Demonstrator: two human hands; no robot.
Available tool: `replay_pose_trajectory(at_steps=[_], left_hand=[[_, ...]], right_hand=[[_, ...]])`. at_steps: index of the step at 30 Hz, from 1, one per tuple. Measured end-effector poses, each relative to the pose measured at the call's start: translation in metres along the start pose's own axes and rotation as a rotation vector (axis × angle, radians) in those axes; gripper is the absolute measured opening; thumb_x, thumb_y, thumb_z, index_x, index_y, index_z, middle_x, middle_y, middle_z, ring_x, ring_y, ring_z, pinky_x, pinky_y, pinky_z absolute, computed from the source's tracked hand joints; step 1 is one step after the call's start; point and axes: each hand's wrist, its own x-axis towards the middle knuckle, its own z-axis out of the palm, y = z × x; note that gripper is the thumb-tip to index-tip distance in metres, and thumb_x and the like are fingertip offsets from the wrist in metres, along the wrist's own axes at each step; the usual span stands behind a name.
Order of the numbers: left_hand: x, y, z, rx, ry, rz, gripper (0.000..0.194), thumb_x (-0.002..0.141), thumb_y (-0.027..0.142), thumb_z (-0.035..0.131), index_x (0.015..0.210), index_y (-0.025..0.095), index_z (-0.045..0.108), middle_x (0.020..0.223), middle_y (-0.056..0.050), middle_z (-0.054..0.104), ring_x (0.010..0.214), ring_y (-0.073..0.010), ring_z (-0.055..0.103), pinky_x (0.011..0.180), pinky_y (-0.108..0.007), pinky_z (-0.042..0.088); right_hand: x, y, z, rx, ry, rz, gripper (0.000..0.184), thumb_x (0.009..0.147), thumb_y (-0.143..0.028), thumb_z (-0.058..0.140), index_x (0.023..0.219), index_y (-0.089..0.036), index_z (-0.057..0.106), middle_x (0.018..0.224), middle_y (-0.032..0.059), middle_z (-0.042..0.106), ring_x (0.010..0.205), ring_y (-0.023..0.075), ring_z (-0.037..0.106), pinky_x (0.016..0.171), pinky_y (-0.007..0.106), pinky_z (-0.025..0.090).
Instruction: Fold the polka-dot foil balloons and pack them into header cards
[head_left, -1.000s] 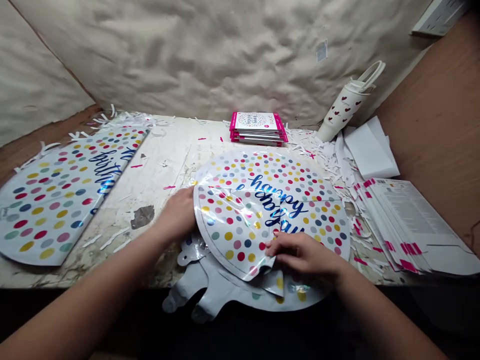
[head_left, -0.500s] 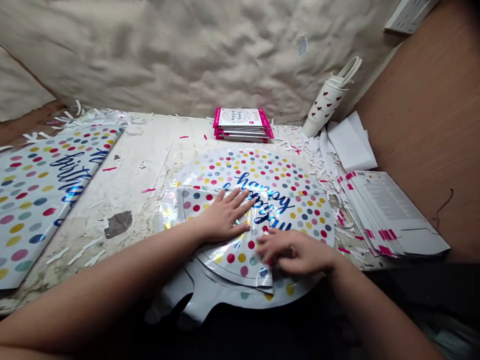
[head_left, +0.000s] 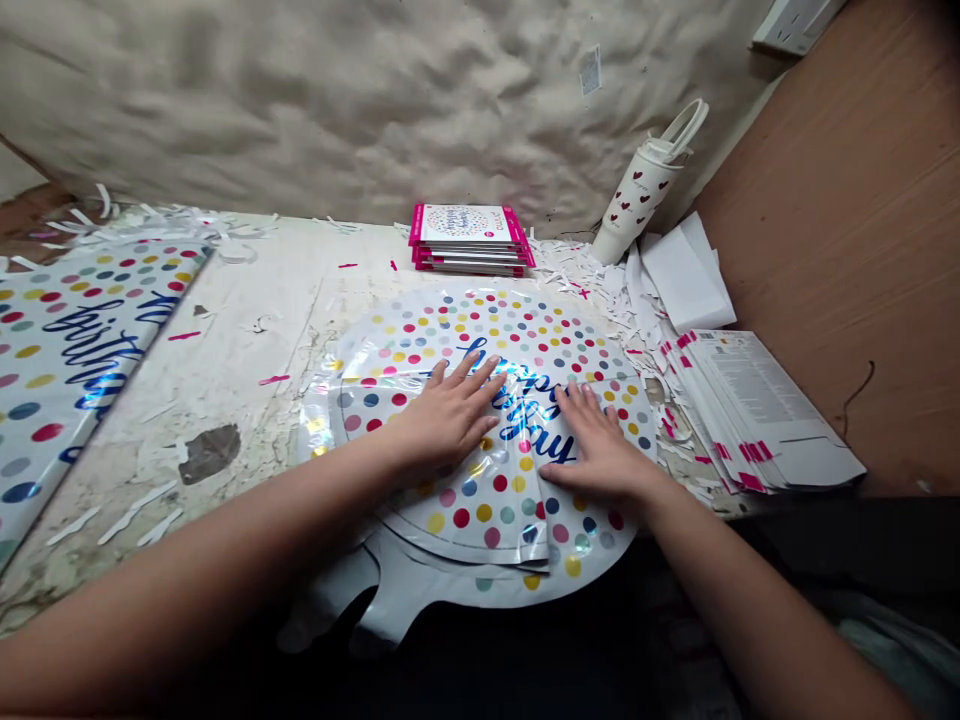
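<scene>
Glossy folded section (head_left: pixel 480 520): lay on table (head_left: pixel 277 310), atop dotted sheet (head_left: pixel 510 320). Your left hand (head_left: pixel 442 415) lay spread on it; right hand (head_left: pixel 604 450) splayed at its right edge, both apparently holding layers flat. Packets (head_left: pixel 472 240): sat beyond it, probably for clearance.

White balloon (head_left: pixel 519 430) under the right hand (head_left: pixel 600 443): multicoloured dots, blue lettering. Cream bottle (head_left: pixel 639 195) beyond that hand: small dark-red hearts.
</scene>
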Motion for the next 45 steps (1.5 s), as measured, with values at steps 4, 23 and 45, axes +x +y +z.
replay_pose_trajectory(at_steps=[4, 23, 45], left_hand=[[0.009, 0.004, 0.011, -0.005, -0.026, 0.079, 0.052, 0.090, 0.051, 0.030, 0.139, 0.034, 0.028, 0.150, -0.006, 0.016, 0.137, -0.0348, 0.005, 0.102, -0.061, 0.009], [-0.114, -0.041, 0.005, 0.002, -0.081, -0.126, 0.057, 0.087, 0.035, 0.035, 0.140, 0.018, 0.029, 0.146, -0.008, 0.025, 0.135, -0.0272, 0.023, 0.108, -0.044, 0.023], [-0.118, 0.038, 0.034, 0.069, 0.081, -0.107, 0.070, 0.089, 0.054, 0.030, 0.140, 0.007, 0.028, 0.145, -0.017, 0.024, 0.134, -0.0314, 0.022, 0.106, -0.046, 0.026]], right_hand=[[-0.005, -0.022, 0.019, 0.051, 0.177, -0.178, 0.088, 0.073, -0.036, 0.061, 0.144, -0.020, 0.012, 0.151, 0.0117, 0.004, 0.137, 0.0301, -0.001, 0.107, 0.058, 0.010], [0.019, -0.036, -0.009, 0.439, 0.015, -0.129, 0.040, 0.089, -0.044, 0.035, 0.065, -0.020, 0.055, 0.064, 0.0000, 0.060, 0.059, 0.0144, 0.056, 0.053, 0.025, 0.043], [0.023, -0.069, 0.026, -0.131, 0.095, -0.153, 0.078, 0.086, -0.059, 0.030, 0.144, -0.011, 0.013, 0.150, 0.0140, 0.013, 0.137, 0.0299, 0.011, 0.109, 0.054, 0.013]])
